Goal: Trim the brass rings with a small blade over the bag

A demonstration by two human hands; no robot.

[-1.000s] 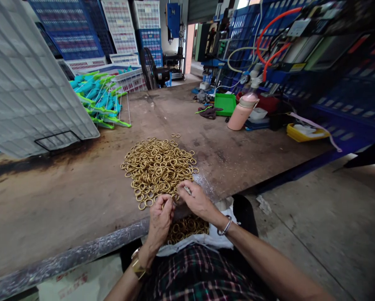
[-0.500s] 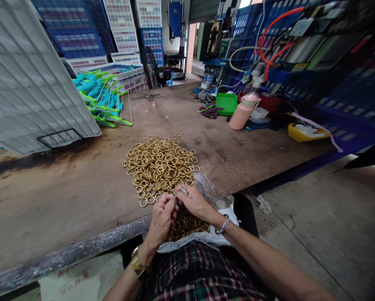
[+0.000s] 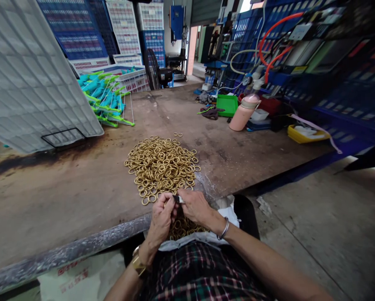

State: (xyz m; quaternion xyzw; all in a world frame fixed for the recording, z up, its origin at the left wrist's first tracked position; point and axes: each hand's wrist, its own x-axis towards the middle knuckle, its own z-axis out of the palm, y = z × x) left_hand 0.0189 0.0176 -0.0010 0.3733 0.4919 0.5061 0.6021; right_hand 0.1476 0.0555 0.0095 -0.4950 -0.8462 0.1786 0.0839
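Close to the table's front edge, my two hands meet over a heap of brass-coloured rings point(image 3: 162, 165). My left hand point(image 3: 160, 213) is closed in a pinch on a ring point(image 3: 165, 204), mostly hidden by the fingers. Pressed up against it, my right hand point(image 3: 198, 207) is closed round a small tool point(image 3: 180, 200) with a dark part and a pale part; its kind is not clear. Below the hands, more rings point(image 3: 187, 228) lie in a white sack point(image 3: 203, 238) on my lap.
A large pale ribbed crate point(image 3: 49, 83) stands at the left, beside turquoise and green plastic parts point(image 3: 107, 100). On the right are a pink bottle point(image 3: 244, 113), a green tray point(image 3: 227, 105) and a yellow tray point(image 3: 306, 133). A fan point(image 3: 154, 71) stands behind the table.
My right hand has turned slightly and dropped a little, and the tool's dark part now shows between the hands. My left hand stays nearly in place. The view has shifted slightly.
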